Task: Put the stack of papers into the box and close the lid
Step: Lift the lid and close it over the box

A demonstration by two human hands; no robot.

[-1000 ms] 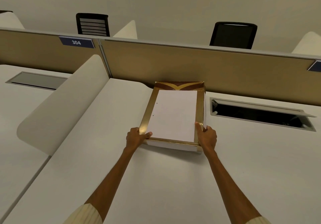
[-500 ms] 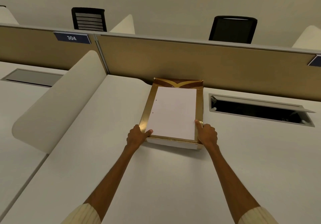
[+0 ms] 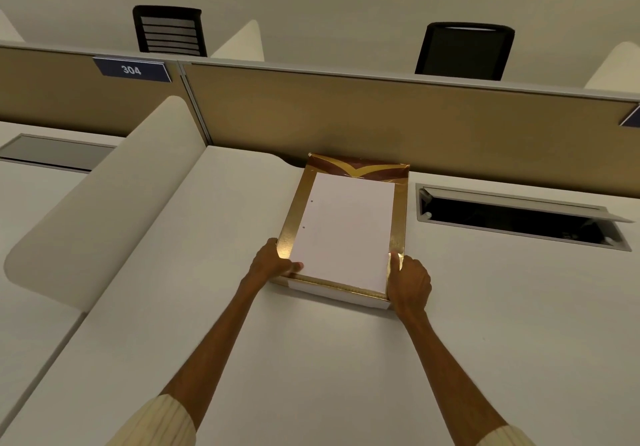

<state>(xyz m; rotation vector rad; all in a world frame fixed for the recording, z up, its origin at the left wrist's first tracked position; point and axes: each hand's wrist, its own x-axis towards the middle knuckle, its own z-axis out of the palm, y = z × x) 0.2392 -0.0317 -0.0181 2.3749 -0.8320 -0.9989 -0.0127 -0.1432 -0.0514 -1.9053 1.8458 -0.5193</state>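
A gold-lined box point(image 3: 398, 217) with white outer walls sits open on the desk against the tan partition. A white stack of papers point(image 3: 344, 229) lies flat inside it, with two small holes near its left edge. The brown and gold lid point(image 3: 358, 169) shows at the box's far end, tilted back toward the partition. My left hand point(image 3: 273, 262) grips the box's near left corner, thumb over the rim. My right hand point(image 3: 408, 281) grips the near right corner, thumb on the gold rim.
A tan partition point(image 3: 381, 120) runs behind the box. An open cable hatch point(image 3: 519, 218) lies in the white desk point(image 3: 311, 359) to the right. A curved white divider point(image 3: 104, 210) stands to the left. Two black chairs point(image 3: 464, 50) are beyond the partition.
Both hands keep the same hold on the near corners of the box. The view has shifted slightly; the box and papers have barely moved.
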